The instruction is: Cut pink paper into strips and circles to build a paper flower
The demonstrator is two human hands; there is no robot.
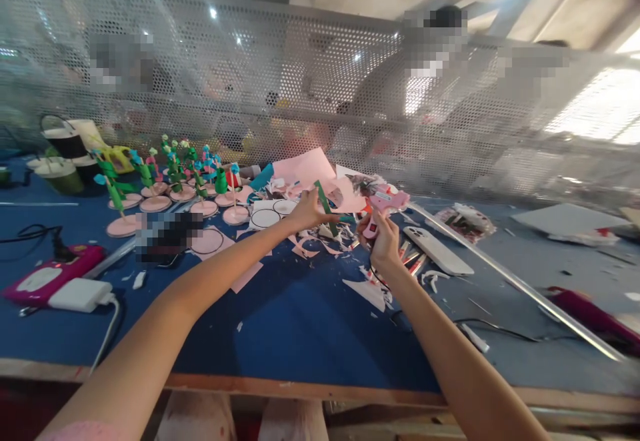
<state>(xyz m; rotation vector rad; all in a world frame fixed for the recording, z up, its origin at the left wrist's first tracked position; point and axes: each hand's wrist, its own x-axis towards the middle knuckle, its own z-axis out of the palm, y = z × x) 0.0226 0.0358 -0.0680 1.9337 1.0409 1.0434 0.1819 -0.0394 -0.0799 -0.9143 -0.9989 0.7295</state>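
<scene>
The fingers of the left hand [305, 213] were closed on a thin green strip [324, 202], held upright just above the worktop [290, 321]. Close beside it, the right hand [385, 241] gripped a pink glue gun [386, 199], its nozzle turned toward the strip. Paper scraps [320, 244] lay beneath both hands, a white phone [437, 249] lay to the right, and paper flowers [170, 177] stood on pink discs to the left.

The glue gun [384, 202] was glossy pink plastic and the green strip [324, 202] looked like matt paper. The desk [290, 321] wore blue, felt-like cloth over a bare wooden edge — the screen [300, 74] was perforated metal.
</scene>
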